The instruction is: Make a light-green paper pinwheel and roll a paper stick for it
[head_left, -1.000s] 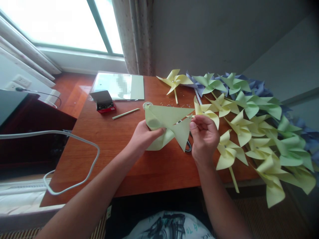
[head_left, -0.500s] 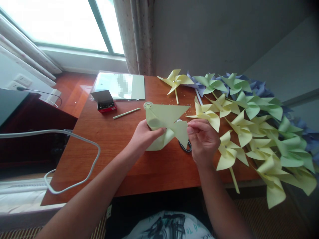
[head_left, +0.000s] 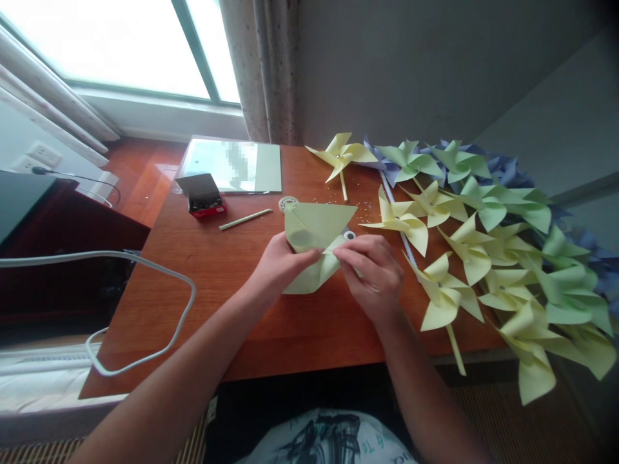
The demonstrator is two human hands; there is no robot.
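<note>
The left hand (head_left: pixel 278 264) pinched the middle of a pale green paper (head_left: pixel 314 241), thumb on top, holding folded flaps together just above the table (head_left: pixel 193 309). The right hand (head_left: pixel 374 274) met it from the other side, fingers curled and pressing a flap of the same paper toward the centre, so both hands gripped the one sheet. One flat triangular corner of the paper pointed away from the person; a curled lobe hung below the left thumb.

Just behind the paper, a small white ring (head_left: pixel 286 203) lay on the table, and another round bit (head_left: pixel 349 235) showed near the right fingertips. A thin stick (head_left: pixel 245 220) lay farther left, near an open red box (head_left: pixel 203 197) and a flat sheet (head_left: pixel 232 167). To the right, finished yellow, green and blue pinwheels (head_left: pixel 478 238) lay crowded together, overlapping to the table's edge. A white cable (head_left: pixel 145 270) looped at the left.
</note>
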